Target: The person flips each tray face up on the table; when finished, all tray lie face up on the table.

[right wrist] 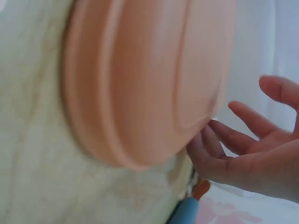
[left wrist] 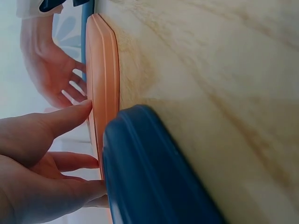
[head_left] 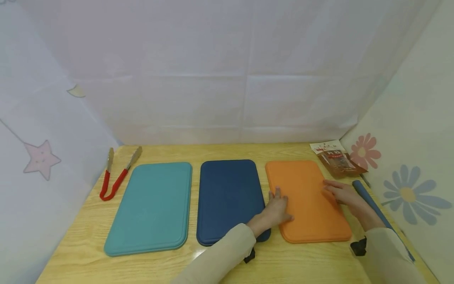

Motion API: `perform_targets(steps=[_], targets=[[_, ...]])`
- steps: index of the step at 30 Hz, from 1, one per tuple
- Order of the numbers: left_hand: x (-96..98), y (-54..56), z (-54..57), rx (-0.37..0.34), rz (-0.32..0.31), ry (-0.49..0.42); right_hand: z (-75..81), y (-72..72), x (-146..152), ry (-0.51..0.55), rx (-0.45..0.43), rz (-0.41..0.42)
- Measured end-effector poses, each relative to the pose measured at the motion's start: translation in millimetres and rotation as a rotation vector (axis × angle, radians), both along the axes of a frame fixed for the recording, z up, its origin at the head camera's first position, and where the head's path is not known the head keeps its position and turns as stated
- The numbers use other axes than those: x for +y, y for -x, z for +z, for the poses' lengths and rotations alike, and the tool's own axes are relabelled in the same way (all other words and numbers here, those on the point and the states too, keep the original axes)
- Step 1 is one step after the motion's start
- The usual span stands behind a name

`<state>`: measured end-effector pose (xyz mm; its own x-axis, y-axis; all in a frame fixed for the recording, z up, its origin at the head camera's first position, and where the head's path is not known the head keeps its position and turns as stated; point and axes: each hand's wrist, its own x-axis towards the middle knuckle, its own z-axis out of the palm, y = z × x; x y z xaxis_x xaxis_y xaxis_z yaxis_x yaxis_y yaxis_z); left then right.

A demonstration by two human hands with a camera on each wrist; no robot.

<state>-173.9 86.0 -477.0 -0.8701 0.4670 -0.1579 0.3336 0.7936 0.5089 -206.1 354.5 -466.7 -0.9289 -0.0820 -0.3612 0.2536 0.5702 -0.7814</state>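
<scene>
An orange rounded rectangular board (head_left: 308, 209) with a stepped rim lies flat on the table at the right. My left hand (head_left: 274, 209) is at its left edge, fingers spread, the thumb resting near its top face. On the opposite side, my right hand (head_left: 344, 194) is at the board's right edge; in the right wrist view the fingertips (right wrist: 198, 147) meet the rim and the thumb stands apart. A navy board (head_left: 227, 197) of the same shape lies in the middle, partly under my left wrist. Further left is a teal board (head_left: 152, 209).
Red-handled tongs (head_left: 116, 187) lie spread at the back left. A brown snack packet (head_left: 335, 159) sits in the back right corner. Along the right edge runs a long blue rod-like thing (head_left: 372, 207), partly behind my right arm. White patterned cloth (head_left: 198, 71) walls the table.
</scene>
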Motion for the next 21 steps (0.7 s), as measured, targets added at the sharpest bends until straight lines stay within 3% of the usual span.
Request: perform_targets(steps=[3, 7, 14, 21], targets=[[-1.5, 1.4, 0.8, -0.009, 0.001, 0.001, -5.0, 2.9, 8.2, 0.127, -0.052, -0.063], [-3.2, 1.7, 0.9, -0.028, 0.009, -0.001, -6.7, 2.7, 21.9, 0.247, -0.054, -0.075], [-8.4, 5.1, -0.6, -0.054, -0.004, -0.05, 16.0, 1.3, 42.3, 0.336, 0.018, 0.053], [-12.9, 5.6, 2.8, -0.061, 0.015, -0.154, 42.1, 2.5, 47.7, 0.375, 0.036, 0.149]])
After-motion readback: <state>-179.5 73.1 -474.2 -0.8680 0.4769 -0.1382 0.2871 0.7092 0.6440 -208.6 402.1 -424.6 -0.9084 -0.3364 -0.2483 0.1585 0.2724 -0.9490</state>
